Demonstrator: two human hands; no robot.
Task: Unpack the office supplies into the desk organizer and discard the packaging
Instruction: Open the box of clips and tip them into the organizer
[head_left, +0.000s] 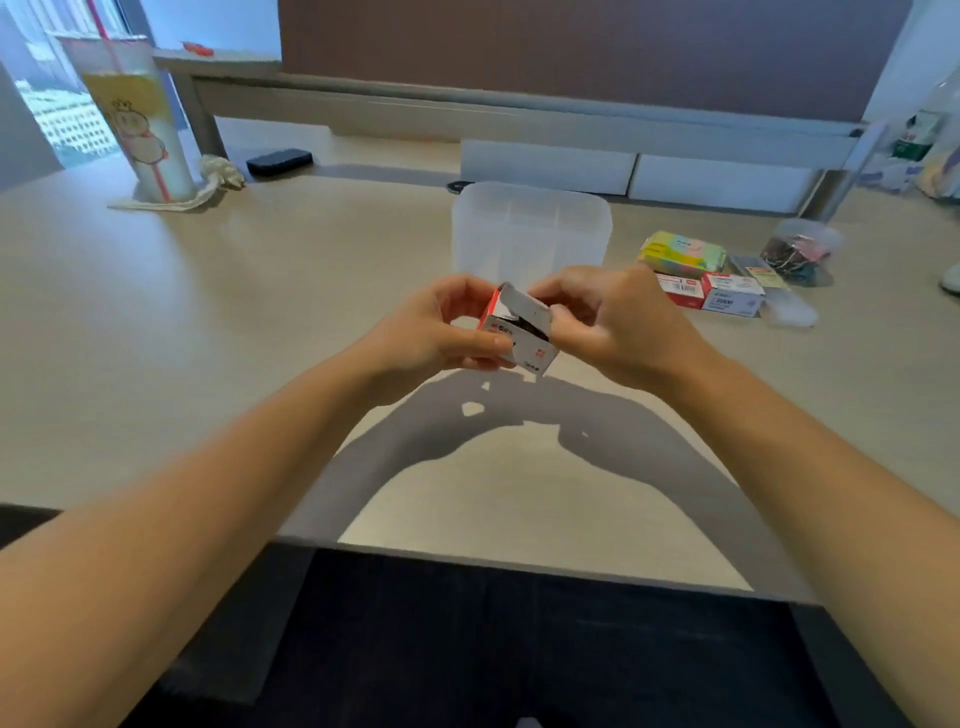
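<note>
A small red-and-white cardboard box (521, 332) is held above the middle of the desk, its top flap lifted and dark contents showing inside. My left hand (431, 332) grips its left side, thumb across the front face. My right hand (605, 317) pinches the open end at the box's right. Just behind the hands stands the translucent desk organizer (530, 223) with inner dividers. To the right lie a pastel sticky-note pack (680, 253), two more red-and-white boxes (709, 293), a flat clear packet (761, 275) and a clear tub of coloured binder clips (802, 249).
A tall plastic cup with a pink straw (137, 119) stands on a napkin at the far left, with a crumpled tissue (221, 171) and a black case (279, 161) beside it. White drawers (548, 166) sit under a raised shelf at the back. The desk's front edge (467, 558) lies below my arms.
</note>
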